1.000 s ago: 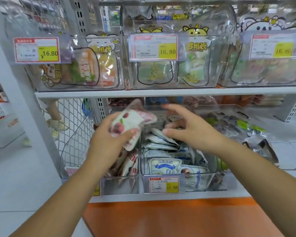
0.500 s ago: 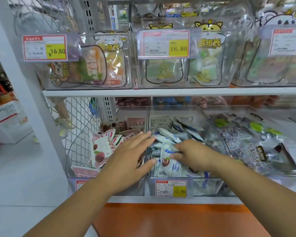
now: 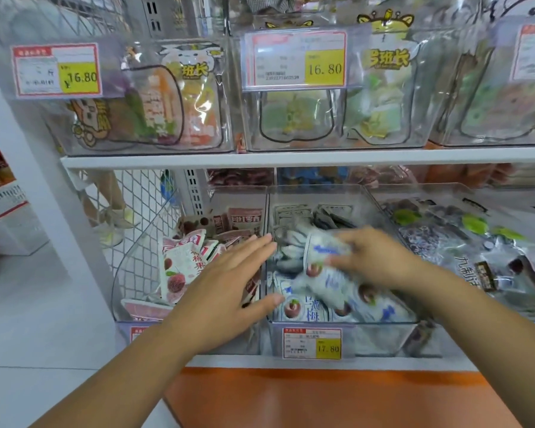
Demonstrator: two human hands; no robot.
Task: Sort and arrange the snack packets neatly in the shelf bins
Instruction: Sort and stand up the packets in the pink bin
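On the lower shelf stand clear bins. The left bin point(image 3: 127, 273) holds pink and white snack packets point(image 3: 179, 270). My left hand point(image 3: 229, 285) hovers flat over its right side, fingers straight, holding nothing. The middle bin point(image 3: 337, 193) holds several blue and white packets point(image 3: 309, 310). My right hand point(image 3: 374, 257) reaches into it and grips one blue and white packet point(image 3: 322, 251), which is blurred by motion.
The right bin point(image 3: 464, 193) holds dark packets with green labels. An upper shelf point(image 3: 291, 157) carries clear bins with 16.80 price tags. A wire mesh panel point(image 3: 142, 217) closes the left end. Below runs an orange ledge point(image 3: 322, 396).
My left hand let go of the pink packet into the left bin and now lies flat. My right hand went down into the middle bin and took hold of a blue and white packet.
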